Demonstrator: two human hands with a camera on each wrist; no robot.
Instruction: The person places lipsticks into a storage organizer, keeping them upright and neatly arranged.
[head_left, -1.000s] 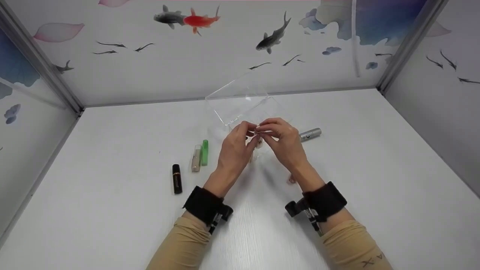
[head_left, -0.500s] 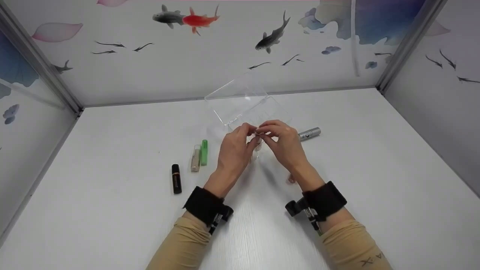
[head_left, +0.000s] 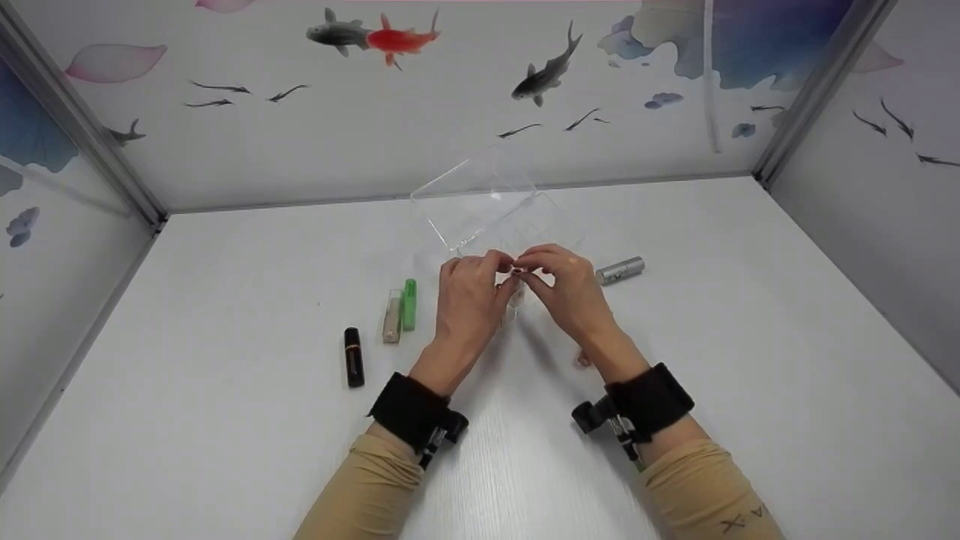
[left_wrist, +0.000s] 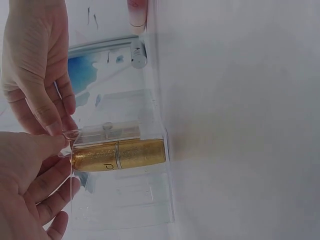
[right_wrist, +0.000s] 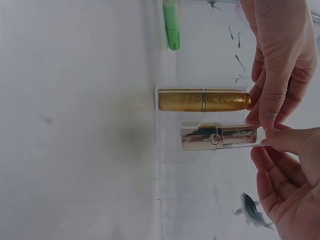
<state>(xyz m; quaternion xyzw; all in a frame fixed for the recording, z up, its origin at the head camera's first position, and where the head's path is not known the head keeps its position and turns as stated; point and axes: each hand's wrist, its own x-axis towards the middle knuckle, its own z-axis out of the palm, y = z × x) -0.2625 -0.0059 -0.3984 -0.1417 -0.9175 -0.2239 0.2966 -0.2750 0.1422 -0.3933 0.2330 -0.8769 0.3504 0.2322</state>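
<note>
A clear box (head_left: 540,210) with a raised lid stands at mid-table, its front partly behind my hands. In it a gold lipstick (left_wrist: 120,156) stands upright. Beside that, a lipstick (right_wrist: 220,137) with a see-through case and shiny metallic body is upright, its lower end above the level of the box floor. My right hand (head_left: 570,292) pinches its top between thumb and fingers. My left hand (head_left: 469,300) pinches at the same top end, thumb tip against the other hand's. Whether the lipstick is inside a compartment I cannot tell.
Left of the hands lie a black tube (head_left: 354,358), a clear-and-beige tube (head_left: 392,316) and a green tube (head_left: 409,304). A silver tube (head_left: 621,271) lies to the right. A pinkish tube (head_left: 583,360) is partly behind the right forearm. Printed panels enclose the table.
Both hands have shifted slightly lower in the head view, keeping their pinch at the lipstick's top. More of the box and the silver tube shows. The other tubes stay put.
</note>
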